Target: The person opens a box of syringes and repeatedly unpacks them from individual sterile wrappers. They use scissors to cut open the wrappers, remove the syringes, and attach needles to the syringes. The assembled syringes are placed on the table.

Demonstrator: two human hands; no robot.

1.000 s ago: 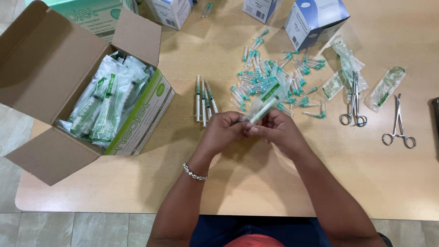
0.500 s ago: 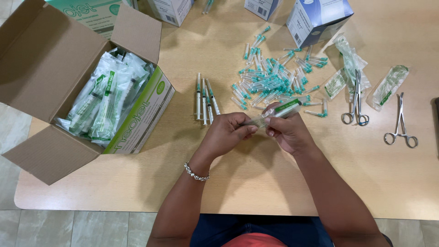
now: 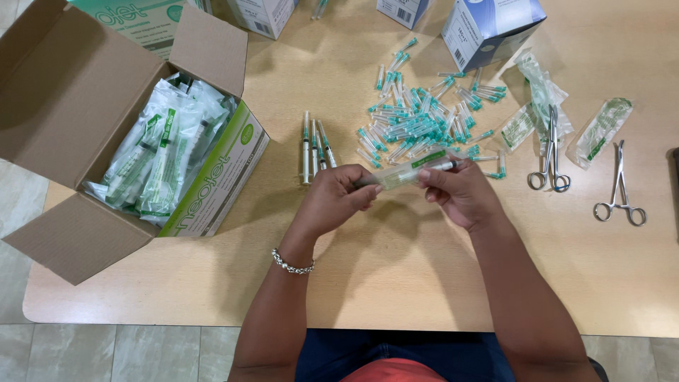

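Between the two hands, just above the middle of the wooden table (image 3: 396, 283), a wrapped syringe (image 3: 410, 170) is held level: its left end is pinched by the left hand (image 3: 336, 201), its right end by the fingertips of the right hand (image 3: 460, 191). At twelve o'clock from the hands a heap of capped needles (image 3: 424, 120) is spread, with three unwrapped syringes (image 3: 315, 148) laid side by side at eleven o'clock. At three o'clock two pairs of metal forceps (image 3: 621, 185) are seen among empty wrappers (image 3: 601, 131), and at nine o'clock an open carton of packed syringes (image 3: 163, 163) is set.
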